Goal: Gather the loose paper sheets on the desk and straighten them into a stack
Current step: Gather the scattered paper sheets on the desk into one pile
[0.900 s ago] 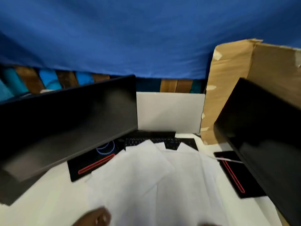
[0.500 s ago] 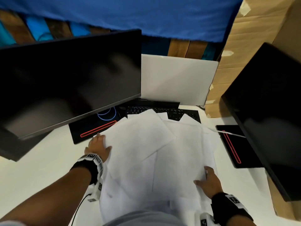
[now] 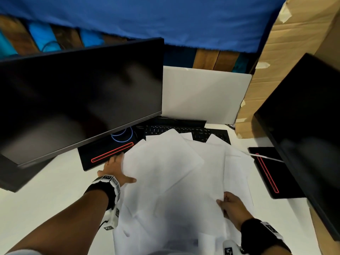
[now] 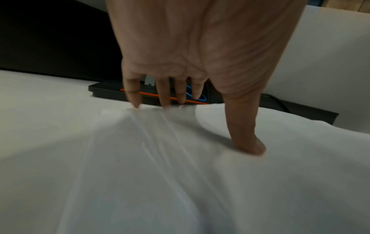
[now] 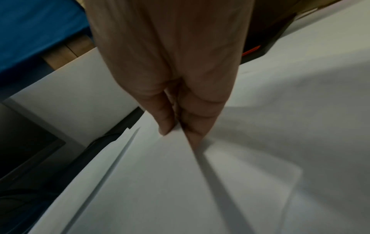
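Gathering is the step in hand: I have both hands at the outer edges of the loose white paper sheets point(image 3: 171, 173), which lie fanned and overlapping across the middle and lower centre of the head view, on the white desk top point(image 3: 46, 196). Their far corners overlap the black keyboard point(image 3: 185, 130) at centre frame.

Left hand point(image 3: 115, 169): fingers extended and spread, fingertips point(image 4: 136, 101) on the left edge of the sheets, thumb pressed down on top of them. The paper is ridged between thumb and fingertips in the left wrist view. This hand lies just beside the black monitor base with the red stripe point(image 3: 108, 153), left of centre.

Right hand point(image 3: 232, 205): lower right of the head view. In the right wrist view the thumb and fingers are closed together, pinching the edge of one or more sheets; I cannot tell how many.

State of task, as judged: sheets gathered only loosely, edges not aligned, no stack formed.

Next move calls for:
1. Drawing both hands inward so that the sheets slide over one another
2. Keeping the pressure light, since the ridging at the left hand suggests that the paper will crease
3. Clearing the far corners off the keyboard before squaring the edges
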The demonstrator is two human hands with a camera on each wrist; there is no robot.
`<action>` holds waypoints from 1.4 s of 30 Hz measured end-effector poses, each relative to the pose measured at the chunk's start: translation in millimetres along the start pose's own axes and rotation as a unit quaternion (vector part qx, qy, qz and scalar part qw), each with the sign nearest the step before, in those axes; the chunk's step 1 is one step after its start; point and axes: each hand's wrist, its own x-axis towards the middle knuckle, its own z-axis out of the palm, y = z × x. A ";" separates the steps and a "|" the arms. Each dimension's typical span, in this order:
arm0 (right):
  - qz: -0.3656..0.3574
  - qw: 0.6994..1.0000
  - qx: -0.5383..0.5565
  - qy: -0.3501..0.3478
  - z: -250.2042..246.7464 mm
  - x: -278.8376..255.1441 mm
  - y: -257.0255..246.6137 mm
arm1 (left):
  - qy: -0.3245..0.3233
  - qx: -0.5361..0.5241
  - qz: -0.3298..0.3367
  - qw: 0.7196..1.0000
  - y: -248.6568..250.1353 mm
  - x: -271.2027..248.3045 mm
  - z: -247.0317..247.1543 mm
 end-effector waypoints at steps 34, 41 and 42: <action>-0.059 0.952 -0.299 -0.006 81.9 28.2 -69.9 | 0.027 -0.336 -0.090 0.937 -64.6 -92.4 65.7; -0.096 0.966 -0.220 -0.095 114.8 6.3 -44.1 | 0.043 -0.369 -0.064 0.926 -30.3 -83.5 60.1; -0.094 0.972 -0.185 -0.113 117.6 2.5 -42.8 | 0.038 -0.380 -0.070 0.922 -28.8 -82.5 61.3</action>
